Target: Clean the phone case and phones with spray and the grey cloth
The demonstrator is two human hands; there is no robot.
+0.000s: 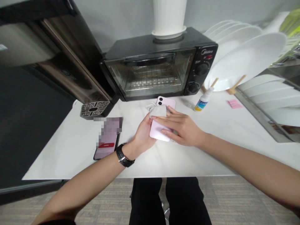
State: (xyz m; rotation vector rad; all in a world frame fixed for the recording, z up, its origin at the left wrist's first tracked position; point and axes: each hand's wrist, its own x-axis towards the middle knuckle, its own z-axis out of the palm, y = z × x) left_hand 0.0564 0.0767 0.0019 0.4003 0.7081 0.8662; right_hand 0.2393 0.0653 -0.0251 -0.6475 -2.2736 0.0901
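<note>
A pale pink smartphone (157,132) rests back-side up in my left hand (143,133), its two camera lenses at the far end. My left hand is closed around it from beneath, with the fingers mostly hidden. On the phone's back lies a light grey-white cloth (158,110). My right hand (184,128) presses the cloth against the phone, fingers laid across both. To the right stands a small white spray bottle (203,101) with a blue and yellow label. Another phone (109,137) lies screen-up on the table, left of my hands.
A black toaster oven (152,72) with a white pot (169,17) on top stands behind the white table (70,150). At left is a tall machine with a drip tray (95,109). Large white plates (243,59) in a rack and pink sticky notes (234,104) are at right.
</note>
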